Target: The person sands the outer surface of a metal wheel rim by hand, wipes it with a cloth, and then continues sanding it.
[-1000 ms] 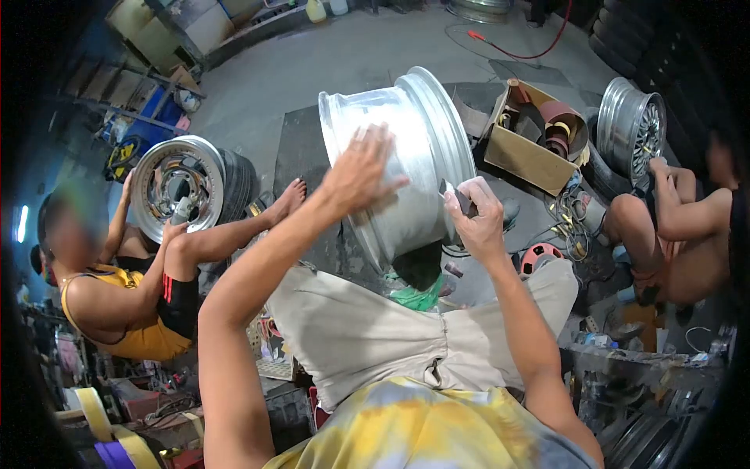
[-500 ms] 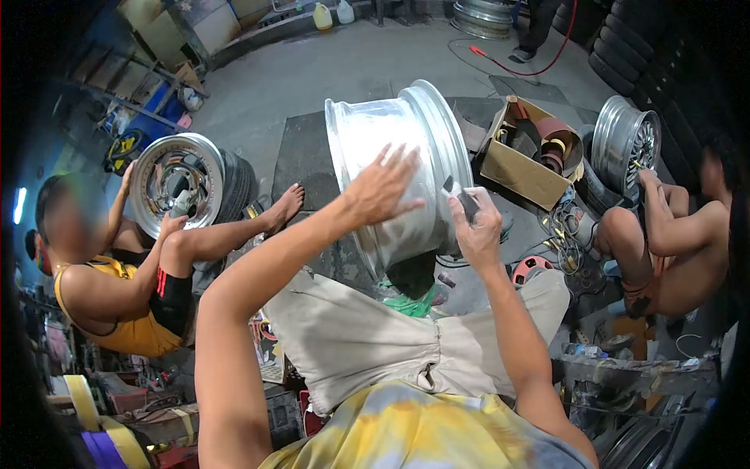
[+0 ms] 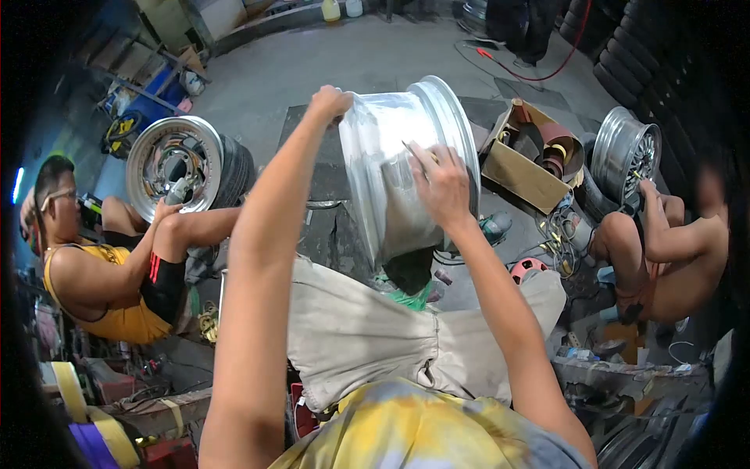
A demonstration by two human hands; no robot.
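Before me a large silver wheel rim [image 3: 383, 195] stands on its edge, its bare barrel towards me and shining under the light. My left hand [image 3: 332, 103] is closed over the lip at its upper left, fingers curled behind the edge. On the barrel's right part, my right hand [image 3: 443, 184] presses down a thin dark piece that looks like folded sandpaper [image 3: 411, 149]. Only an edge of that piece shows past the fingers. Green plastic [image 3: 410, 298] lies below the rim, near my knees.
A cardboard box [image 3: 525, 177] with abrasive rolls stands right of the rim. At left a person [image 3: 109, 273] holds a tool against another wheel [image 3: 176, 168]; at right another person [image 3: 672, 250] works at a spoked rim [image 3: 625, 152]. Cables [image 3: 558, 234] lie between. Tyres [image 3: 629, 55] are stacked behind.
My left hand has moved from above the barrel up to the rim's left lip and closed on it. My right hand has brought the dark piece down onto the barrel.
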